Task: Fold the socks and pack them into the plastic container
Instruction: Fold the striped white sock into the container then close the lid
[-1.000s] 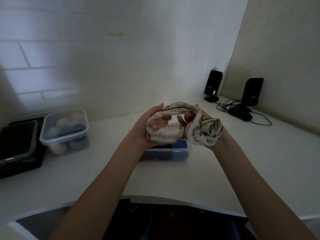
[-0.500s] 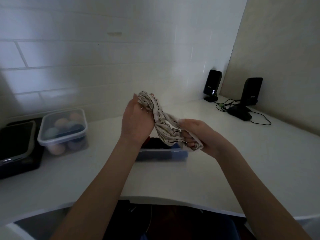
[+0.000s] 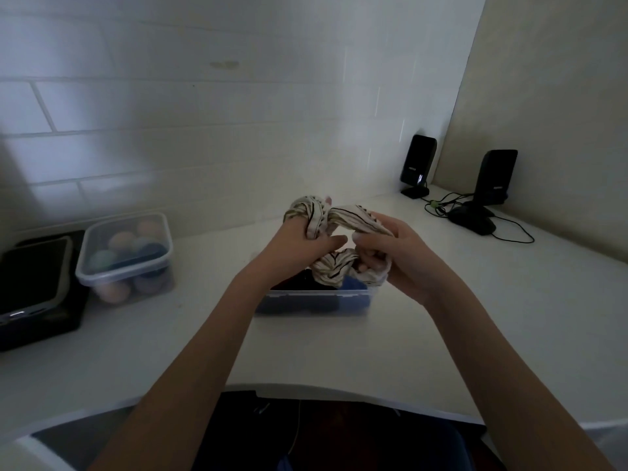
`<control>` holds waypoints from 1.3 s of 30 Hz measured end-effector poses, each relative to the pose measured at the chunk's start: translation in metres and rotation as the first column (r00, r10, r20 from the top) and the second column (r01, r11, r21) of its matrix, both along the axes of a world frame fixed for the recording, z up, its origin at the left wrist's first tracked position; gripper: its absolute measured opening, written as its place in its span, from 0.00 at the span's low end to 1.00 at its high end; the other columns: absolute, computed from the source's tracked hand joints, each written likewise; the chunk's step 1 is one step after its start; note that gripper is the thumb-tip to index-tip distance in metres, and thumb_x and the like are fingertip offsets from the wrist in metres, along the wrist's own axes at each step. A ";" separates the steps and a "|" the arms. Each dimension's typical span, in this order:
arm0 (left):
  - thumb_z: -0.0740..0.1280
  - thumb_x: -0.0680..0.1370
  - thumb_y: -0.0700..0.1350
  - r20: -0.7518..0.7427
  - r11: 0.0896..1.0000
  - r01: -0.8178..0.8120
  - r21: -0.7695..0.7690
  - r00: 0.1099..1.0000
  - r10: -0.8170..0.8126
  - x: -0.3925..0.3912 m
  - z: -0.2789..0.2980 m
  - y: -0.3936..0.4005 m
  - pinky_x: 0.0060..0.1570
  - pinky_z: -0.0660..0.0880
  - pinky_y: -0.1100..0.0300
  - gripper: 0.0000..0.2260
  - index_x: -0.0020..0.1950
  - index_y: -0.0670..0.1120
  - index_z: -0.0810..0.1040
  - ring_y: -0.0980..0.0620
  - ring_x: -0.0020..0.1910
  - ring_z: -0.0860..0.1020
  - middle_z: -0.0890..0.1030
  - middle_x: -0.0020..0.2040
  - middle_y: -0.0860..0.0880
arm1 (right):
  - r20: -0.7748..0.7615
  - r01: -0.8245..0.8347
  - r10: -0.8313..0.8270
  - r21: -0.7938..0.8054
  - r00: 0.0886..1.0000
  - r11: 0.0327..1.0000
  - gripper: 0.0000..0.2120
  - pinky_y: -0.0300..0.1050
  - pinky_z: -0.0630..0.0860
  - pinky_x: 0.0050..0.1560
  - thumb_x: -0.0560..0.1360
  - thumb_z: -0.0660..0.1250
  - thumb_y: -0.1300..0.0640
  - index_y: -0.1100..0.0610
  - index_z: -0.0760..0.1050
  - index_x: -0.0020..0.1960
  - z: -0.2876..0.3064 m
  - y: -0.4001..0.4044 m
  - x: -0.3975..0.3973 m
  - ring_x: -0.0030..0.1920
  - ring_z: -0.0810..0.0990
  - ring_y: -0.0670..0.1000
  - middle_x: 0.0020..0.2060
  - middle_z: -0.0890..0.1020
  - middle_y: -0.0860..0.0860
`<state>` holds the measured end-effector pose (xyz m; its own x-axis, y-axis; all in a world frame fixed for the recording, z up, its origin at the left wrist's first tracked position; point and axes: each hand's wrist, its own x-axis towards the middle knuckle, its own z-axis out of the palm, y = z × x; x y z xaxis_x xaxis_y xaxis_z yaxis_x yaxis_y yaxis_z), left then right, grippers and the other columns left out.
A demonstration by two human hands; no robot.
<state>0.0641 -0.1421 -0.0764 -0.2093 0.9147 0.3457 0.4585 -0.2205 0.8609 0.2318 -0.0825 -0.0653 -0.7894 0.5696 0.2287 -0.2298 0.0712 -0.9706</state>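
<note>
Left hand [image 3: 299, 244] fingers wrapped in striped sock [image 3: 334, 271], right hand [image 3: 396, 256] gripping its other end, both above the open container [image 3: 319, 302]. Risk: loose twisted bundle unrolls if either grip slackens before packing.

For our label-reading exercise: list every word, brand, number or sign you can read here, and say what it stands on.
Nothing can be read.
Left black desktop speaker: small pale mark on its front, too blurred to read.
Right black desktop speaker: small pale mark low on its front, too blurred to read.
</note>
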 end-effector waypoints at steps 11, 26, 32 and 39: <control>0.59 0.75 0.38 0.818 0.912 0.365 0.185 0.457 -0.348 0.011 0.000 -0.002 0.31 0.76 0.65 0.16 0.28 0.45 0.72 0.57 0.23 0.74 0.72 0.23 0.51 | -0.013 0.332 -0.332 -0.008 0.943 0.943 0.13 0.46 0.77 0.44 0.77 0.63 0.59 0.62 0.77 0.59 -0.003 0.013 -0.013 0.41 0.79 0.52 0.44 0.83 0.56; 0.72 0.64 0.37 0.898 0.910 0.407 0.079 0.367 -0.242 -0.004 -0.008 -0.012 0.34 0.77 0.63 0.06 0.35 0.42 0.75 0.54 0.28 0.76 0.75 0.28 0.49 | -0.045 0.065 -0.091 -0.412 0.995 0.909 0.11 0.44 0.81 0.46 0.79 0.61 0.55 0.60 0.77 0.45 -0.002 0.007 -0.021 0.40 0.80 0.52 0.37 0.80 0.54; 0.64 0.66 0.27 0.815 0.938 0.331 0.104 0.513 -0.271 -0.016 0.012 -0.018 0.37 0.80 0.59 0.23 0.58 0.45 0.75 0.52 0.36 0.83 0.81 0.43 0.43 | -0.178 0.062 -0.165 -0.478 0.970 0.876 0.21 0.42 0.79 0.36 0.74 0.63 0.69 0.49 0.70 0.61 -0.001 0.006 -0.021 0.31 0.78 0.48 0.42 0.79 0.55; 0.67 0.70 0.25 0.531 0.979 0.200 0.029 0.827 -0.184 -0.027 0.009 -0.018 0.40 0.81 0.59 0.18 0.39 0.49 0.79 0.49 0.43 0.82 0.80 0.47 0.46 | 0.059 0.426 -0.441 0.175 0.896 0.888 0.15 0.40 0.77 0.33 0.71 0.62 0.73 0.57 0.81 0.35 0.002 0.013 -0.021 0.34 0.80 0.49 0.36 0.83 0.53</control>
<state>0.0374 -0.1602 -0.0670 -0.1723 0.9628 0.2081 -0.1174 -0.2299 0.9661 0.2110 -0.0692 -0.0637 -0.4942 0.8237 0.2780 -0.0497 0.2924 -0.9550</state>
